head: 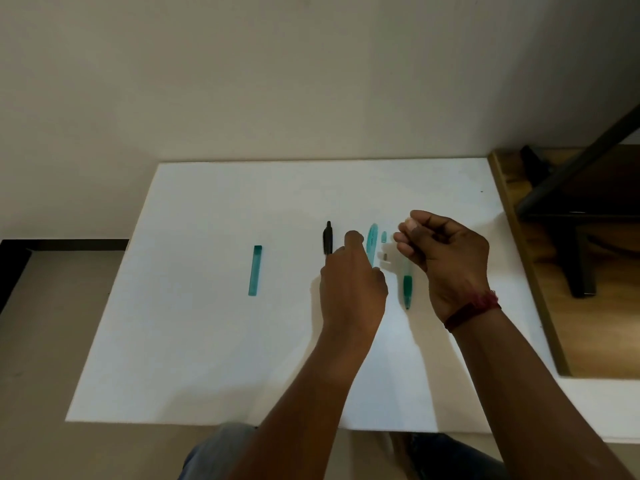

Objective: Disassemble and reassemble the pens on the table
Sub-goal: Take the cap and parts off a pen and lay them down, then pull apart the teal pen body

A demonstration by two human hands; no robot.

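**Table top** (207, 341) was smooth, matt white. **Cap** (255, 270) and **barrel** (372, 242) were translucent teal plastic; **black pen section** (328, 237) was opaque plastic. **Green pen** (407, 287) had a clear plastic body. **Wristband** (472, 311) was red thread; **side surface** (606, 327) was grained wood.

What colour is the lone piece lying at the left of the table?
Translucent teal: the teal piece shows best in the head view.

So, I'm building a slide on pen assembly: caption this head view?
Left hand by a slim black plastic pen, curled right hand beside a green-gripped pen section, on a white table.
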